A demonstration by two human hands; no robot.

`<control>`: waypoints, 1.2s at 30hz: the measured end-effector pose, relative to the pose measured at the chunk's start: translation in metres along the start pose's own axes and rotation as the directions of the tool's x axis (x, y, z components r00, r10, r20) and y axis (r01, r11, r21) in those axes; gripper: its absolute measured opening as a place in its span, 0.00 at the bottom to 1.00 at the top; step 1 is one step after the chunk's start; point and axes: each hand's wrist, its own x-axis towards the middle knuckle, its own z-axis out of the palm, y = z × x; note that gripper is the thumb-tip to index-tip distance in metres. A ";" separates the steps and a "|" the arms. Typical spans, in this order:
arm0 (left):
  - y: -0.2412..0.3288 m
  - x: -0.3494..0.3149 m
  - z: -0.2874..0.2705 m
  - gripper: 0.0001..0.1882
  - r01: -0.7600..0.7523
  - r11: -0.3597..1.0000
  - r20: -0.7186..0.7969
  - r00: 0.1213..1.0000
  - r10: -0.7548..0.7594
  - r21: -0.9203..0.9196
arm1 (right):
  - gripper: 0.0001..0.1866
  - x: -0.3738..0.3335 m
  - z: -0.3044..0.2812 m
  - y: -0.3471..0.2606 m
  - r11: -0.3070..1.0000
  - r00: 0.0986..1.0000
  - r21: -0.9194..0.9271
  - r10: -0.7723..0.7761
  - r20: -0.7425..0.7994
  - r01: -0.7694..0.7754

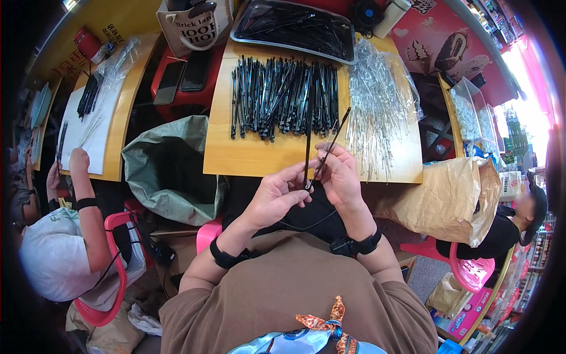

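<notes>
In front of my chest, at the near edge of the wooden table [218, 141], both hands are raised close together. A long thin black rod [309, 138] stands nearly upright, pinched by the fingers of my left hand [277, 194]; a small shiny end shows at its bottom. Slanting up to the right is a second thin black rod [339, 131], gripped by my right hand [341, 177]. Their lower ends meet between my fingers; whether they are joined I cannot tell. Beyond the hands lies a wide row of black rods [283, 94]. Thin silvery wires [377, 112] lie to its right, partly on clear plastic.
A clear tray of black pieces [295, 29] stands at the table's back. Left of the table gapes a green woven sack [171, 168]; to the right is a brown paper sack [442, 197]. A co-worker [65, 248] sits at the left table, and another person [501, 230] is at right.
</notes>
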 end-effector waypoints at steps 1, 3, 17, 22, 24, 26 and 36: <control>-0.001 0.000 0.000 0.29 0.000 1.000 0.000 1.000 0.000 0.000 | 0.06 0.000 0.000 0.000 1.000 1.000 -0.006 0.000 -0.005 0.000; -0.002 0.000 -0.001 0.29 -0.011 1.000 0.001 1.000 0.011 -0.006 | 0.06 -0.001 0.000 0.000 1.000 1.000 -0.012 0.000 -0.008 0.000; 0.002 -0.003 -0.002 0.29 -0.020 0.999 -0.003 1.000 0.020 0.042 | 0.07 0.004 0.004 0.007 0.975 0.978 -0.109 -0.201 -0.059 0.194; 0.002 -0.006 -0.011 0.28 -0.050 0.988 -0.037 0.998 0.056 0.149 | 0.04 0.003 -0.001 -0.034 0.971 0.992 -0.208 -0.113 0.053 0.121; 0.009 -0.010 -0.015 0.27 -0.098 0.877 -0.015 0.993 0.119 0.471 | 0.05 0.006 -0.007 -0.060 0.977 0.988 -0.207 0.083 0.132 -0.054; 0.014 -0.014 -0.020 0.25 -0.122 0.813 -0.006 0.988 0.152 0.569 | 0.09 0.001 -0.002 -0.086 0.958 0.974 -0.254 0.174 0.147 -0.133; 0.010 -0.014 -0.022 0.13 0.035 0.921 -0.006 0.999 -0.035 0.388 | 0.11 -0.022 0.007 -0.080 0.847 0.963 -0.460 -0.218 0.159 0.267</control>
